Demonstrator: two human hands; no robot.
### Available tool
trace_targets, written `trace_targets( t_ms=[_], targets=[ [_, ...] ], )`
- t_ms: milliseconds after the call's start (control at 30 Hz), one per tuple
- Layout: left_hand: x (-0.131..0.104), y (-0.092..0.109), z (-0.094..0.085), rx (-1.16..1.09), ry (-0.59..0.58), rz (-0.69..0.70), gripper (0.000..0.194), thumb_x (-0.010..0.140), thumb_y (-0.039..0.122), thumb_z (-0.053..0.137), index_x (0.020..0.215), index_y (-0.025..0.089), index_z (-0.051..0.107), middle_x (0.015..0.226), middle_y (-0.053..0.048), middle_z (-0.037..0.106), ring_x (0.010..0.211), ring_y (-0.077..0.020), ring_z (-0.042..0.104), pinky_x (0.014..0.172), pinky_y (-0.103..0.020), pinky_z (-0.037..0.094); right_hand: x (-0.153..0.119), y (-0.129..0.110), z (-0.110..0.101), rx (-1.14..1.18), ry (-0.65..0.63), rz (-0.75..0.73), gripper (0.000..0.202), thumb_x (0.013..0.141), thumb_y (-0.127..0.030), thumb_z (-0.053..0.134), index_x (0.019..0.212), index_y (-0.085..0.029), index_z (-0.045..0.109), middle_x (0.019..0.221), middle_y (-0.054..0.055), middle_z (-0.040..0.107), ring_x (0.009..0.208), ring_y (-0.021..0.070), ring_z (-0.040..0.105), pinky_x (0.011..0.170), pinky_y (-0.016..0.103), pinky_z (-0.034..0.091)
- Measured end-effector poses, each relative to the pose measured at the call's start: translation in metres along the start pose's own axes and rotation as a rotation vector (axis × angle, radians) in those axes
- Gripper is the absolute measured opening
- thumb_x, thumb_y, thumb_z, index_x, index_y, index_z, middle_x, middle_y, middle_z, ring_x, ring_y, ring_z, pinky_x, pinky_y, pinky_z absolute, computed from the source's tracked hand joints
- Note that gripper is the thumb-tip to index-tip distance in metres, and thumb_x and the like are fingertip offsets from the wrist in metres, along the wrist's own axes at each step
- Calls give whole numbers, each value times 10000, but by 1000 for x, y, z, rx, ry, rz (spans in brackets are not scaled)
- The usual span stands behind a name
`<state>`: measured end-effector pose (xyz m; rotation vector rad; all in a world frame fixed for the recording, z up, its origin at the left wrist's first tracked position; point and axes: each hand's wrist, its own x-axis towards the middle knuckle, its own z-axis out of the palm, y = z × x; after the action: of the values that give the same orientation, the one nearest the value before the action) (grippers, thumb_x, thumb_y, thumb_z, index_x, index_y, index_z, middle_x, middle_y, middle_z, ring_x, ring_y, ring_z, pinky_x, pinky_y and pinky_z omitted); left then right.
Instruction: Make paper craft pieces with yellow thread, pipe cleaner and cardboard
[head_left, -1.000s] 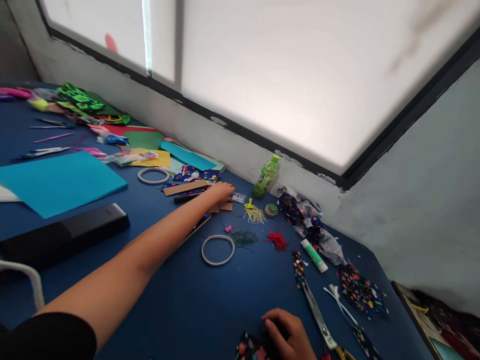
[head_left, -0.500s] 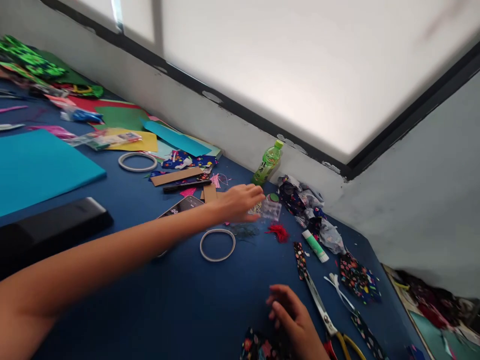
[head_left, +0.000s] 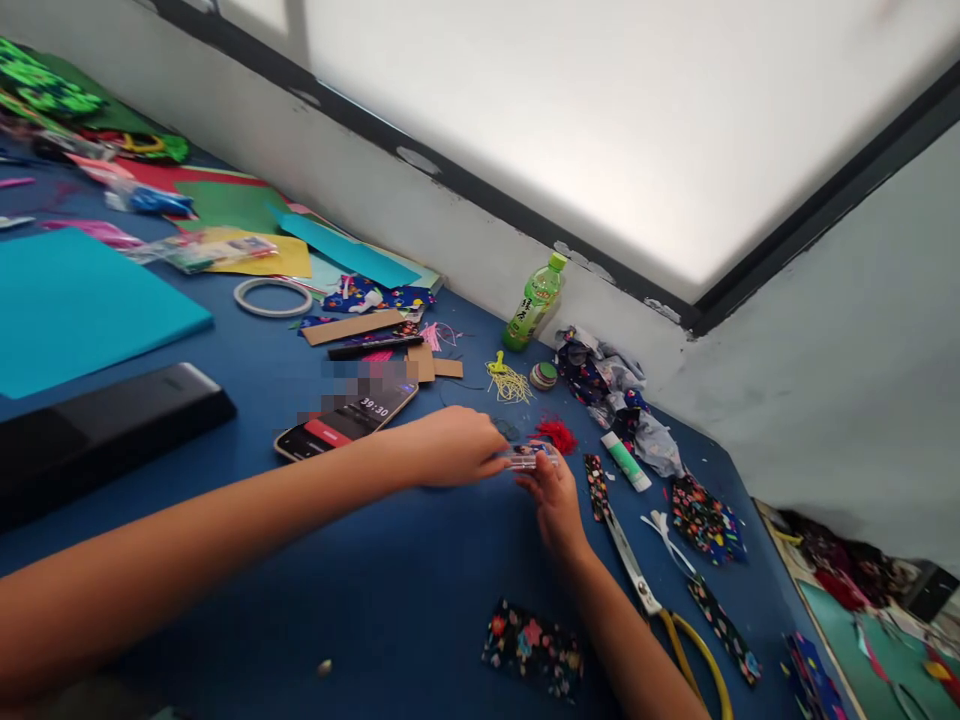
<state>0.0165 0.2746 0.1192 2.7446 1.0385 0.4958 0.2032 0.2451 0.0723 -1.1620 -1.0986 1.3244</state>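
Observation:
A small clear plastic box (head_left: 531,457) is held between both hands above the middle of the blue table. My left hand (head_left: 469,448) reaches across from the left and pinches the box's left end. On its right end are the closed fingers of my right hand (head_left: 553,490). Just beyond the box lies a bundle of red thread (head_left: 556,434). Yellow thread (head_left: 510,382) and a round green-topped tin (head_left: 543,375) are farther back. A piece of dark floral fabric (head_left: 532,645) lies flat near the front, below my right forearm.
A phone (head_left: 352,418) and a black case (head_left: 112,430) lie left. Large scissors (head_left: 637,570), a glue stick (head_left: 626,461) and fabric scraps (head_left: 709,520) are on the right. A green bottle (head_left: 534,303) stands by the wall. Blue paper (head_left: 90,310) is far left.
My left hand has drawn the clear box back toward me. My right hand has left the floral fabric and moved up to grip the box. The white ring near the phone is now hidden.

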Motion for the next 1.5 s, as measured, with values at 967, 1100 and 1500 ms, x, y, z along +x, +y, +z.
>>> trace_targets(
  t_ms=[967, 1100, 1500],
  targets=[
    [-10, 25, 4, 334, -197, 118, 105, 810, 35, 564, 777, 89, 648, 596, -99, 657, 570, -229, 669, 500, -267, 463, -1, 14, 0, -58, -4, 83, 496, 511, -431, 843, 864, -174, 606, 728, -22, 688, 647, 132, 640, 698, 283, 531],
    [-10, 24, 6, 341, -203, 122, 128, 833, 47, 544, 815, 76, 668, 619, -119, 671, 583, -248, 675, 471, -276, 454, -1, 15, -1, -59, 0, 91, 501, 507, -423, 849, 867, -170, 609, 717, -21, 691, 644, 129, 640, 688, 271, 528],
    [-10, 32, -4, 349, -209, 98, 109, 836, 91, 577, 813, 85, 683, 583, -113, 672, 529, -232, 663, 444, -263, 434, 1, 15, -3, -87, -12, 92, 523, 470, -435, 861, 834, -162, 603, 651, -19, 689, 599, 125, 638, 619, 243, 516]
  ],
)
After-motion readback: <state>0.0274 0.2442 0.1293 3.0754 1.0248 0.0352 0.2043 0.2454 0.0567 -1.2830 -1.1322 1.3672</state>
